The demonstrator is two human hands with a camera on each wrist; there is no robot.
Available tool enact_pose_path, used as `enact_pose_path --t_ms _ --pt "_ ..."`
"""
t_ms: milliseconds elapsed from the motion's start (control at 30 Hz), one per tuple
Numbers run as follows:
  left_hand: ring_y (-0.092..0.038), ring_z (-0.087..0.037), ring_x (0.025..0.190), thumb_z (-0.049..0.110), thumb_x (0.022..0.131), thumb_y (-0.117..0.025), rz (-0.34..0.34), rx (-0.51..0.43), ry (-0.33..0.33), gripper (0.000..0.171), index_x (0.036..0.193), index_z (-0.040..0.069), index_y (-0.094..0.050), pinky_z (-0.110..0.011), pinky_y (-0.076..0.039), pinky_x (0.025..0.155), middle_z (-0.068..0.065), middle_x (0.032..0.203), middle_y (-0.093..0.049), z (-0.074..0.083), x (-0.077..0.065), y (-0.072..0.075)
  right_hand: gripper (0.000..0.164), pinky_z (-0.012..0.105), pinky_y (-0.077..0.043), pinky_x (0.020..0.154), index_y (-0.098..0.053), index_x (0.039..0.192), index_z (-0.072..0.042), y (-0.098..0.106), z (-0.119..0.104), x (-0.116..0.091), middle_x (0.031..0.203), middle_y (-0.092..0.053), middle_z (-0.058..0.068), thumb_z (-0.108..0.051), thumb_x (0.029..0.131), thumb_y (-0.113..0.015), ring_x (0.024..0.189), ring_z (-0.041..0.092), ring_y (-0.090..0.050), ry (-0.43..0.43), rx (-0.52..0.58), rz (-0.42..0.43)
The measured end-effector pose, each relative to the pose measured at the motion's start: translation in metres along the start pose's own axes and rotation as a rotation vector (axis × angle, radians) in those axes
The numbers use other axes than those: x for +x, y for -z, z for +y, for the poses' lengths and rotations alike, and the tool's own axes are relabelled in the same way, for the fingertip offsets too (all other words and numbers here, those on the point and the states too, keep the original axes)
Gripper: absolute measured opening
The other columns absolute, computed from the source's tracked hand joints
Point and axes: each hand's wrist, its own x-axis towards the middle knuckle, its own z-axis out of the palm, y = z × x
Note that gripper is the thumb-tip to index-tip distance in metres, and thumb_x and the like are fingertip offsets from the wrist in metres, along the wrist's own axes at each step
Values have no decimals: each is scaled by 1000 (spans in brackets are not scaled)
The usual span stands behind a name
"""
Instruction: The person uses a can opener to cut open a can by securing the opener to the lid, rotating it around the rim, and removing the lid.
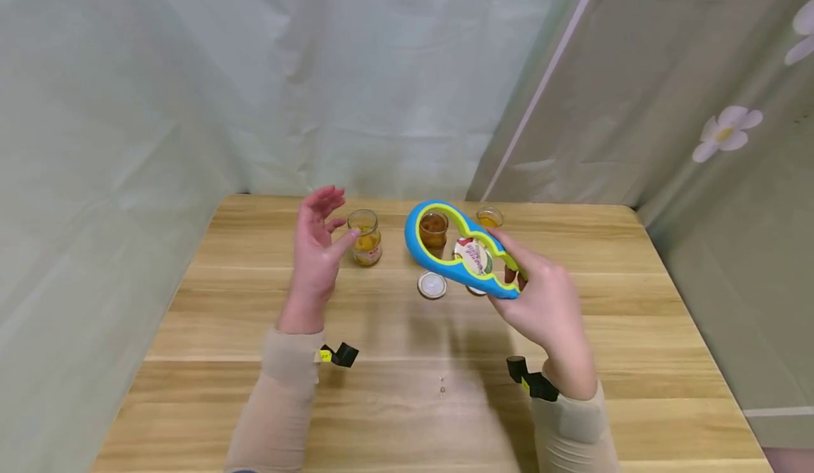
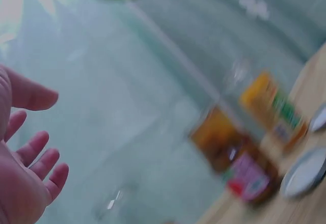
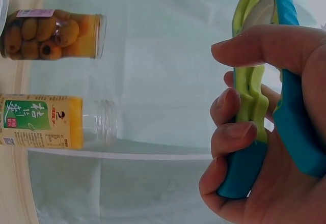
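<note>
My right hand grips a blue and lime-green jar opener, holding it raised over the table. A printed lid shows inside the opener's scalloped opening; in the right wrist view a metal disc sits between its arms. My left hand is raised with fingers loosely spread, beside an uncapped glass jar of yellow pieces. The thumb overlaps that jar in the head view; whether it touches cannot be told. Behind the opener stand an open jar of brown round fruit and a yellow-labelled juice bottle.
An upturned white lid lies on the wooden table in front of the jars. Another lid is partly hidden under the opener. Tiny specks lie nearer the front. A pale curtain hangs behind the table.
</note>
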Motion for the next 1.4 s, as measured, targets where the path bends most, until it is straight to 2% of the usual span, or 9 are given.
enact_pose_path --t_ms 133,267,400,500,667,867,1067,1233,1400 --pt "-44 -43 119 -21 84 -56 -20 -187 76 57 135 0 -43 -35 -44 93 -20 129 -51 9 -12 -25 81 31 -39 45 -53 141 -34 -4 -3 -1 69 -54 -8 -29 68 -87 56 10 -45 23 26 4" --pt "-54 -33 110 -12 94 -48 -87 -387 282 47 135 8 -41 -31 -49 89 -16 125 -52 13 -29 -49 81 29 -39 44 -54 141 -33 -9 -7 -2 68 -53 -9 -30 67 -86 56 9 -45 35 31 -13" --pt "-52 -28 114 5 104 -37 -242 -575 491 32 135 11 -39 -36 -45 95 -14 128 -51 14 -41 -67 78 29 -36 43 -55 140 -34 -11 -10 -1 66 -50 -9 -22 67 -81 55 8 -43 60 31 -5" --pt "-47 -27 120 18 108 -29 -377 -694 607 33 139 9 -39 -38 -42 97 -11 132 -50 13 -47 -73 77 29 -36 43 -56 139 -34 -10 -12 1 66 -50 -9 -18 67 -78 54 7 -42 85 44 0" --pt "-48 -25 119 38 105 -45 -465 -813 746 45 139 9 -42 -37 -43 97 -8 132 -52 12 -55 -78 75 29 -36 43 -58 138 -31 -9 -12 1 67 -50 -9 -19 67 -78 55 7 -42 109 45 -8" --pt "-52 -23 111 54 93 -62 -519 -753 818 65 136 9 -44 -36 -45 94 -6 126 -55 15 -53 -87 75 29 -39 45 -57 139 -33 -7 -12 1 75 -58 -8 -23 68 -80 57 7 -43 139 27 -34" --pt "-52 -25 118 49 95 -61 -548 -813 871 65 141 9 -38 -35 -48 98 -9 134 -51 16 -56 -87 70 30 -44 49 -60 136 -31 -7 -12 1 84 -66 -7 -29 69 -81 61 9 -51 199 22 -65" --pt "-47 -26 126 43 99 -59 -590 -843 866 66 145 4 -33 -34 -47 102 -12 140 -47 14 -59 -86 68 30 -44 51 -61 135 -32 -7 -13 0 79 -64 -9 -32 70 -81 62 8 -51 238 23 -75" --pt "-46 -23 124 36 100 -57 -591 -903 832 56 142 6 -35 -30 -46 100 -10 138 -46 13 -57 -82 73 28 -42 49 -57 138 -37 -8 -15 1 77 -62 -11 -31 69 -81 59 7 -48 253 11 -77"
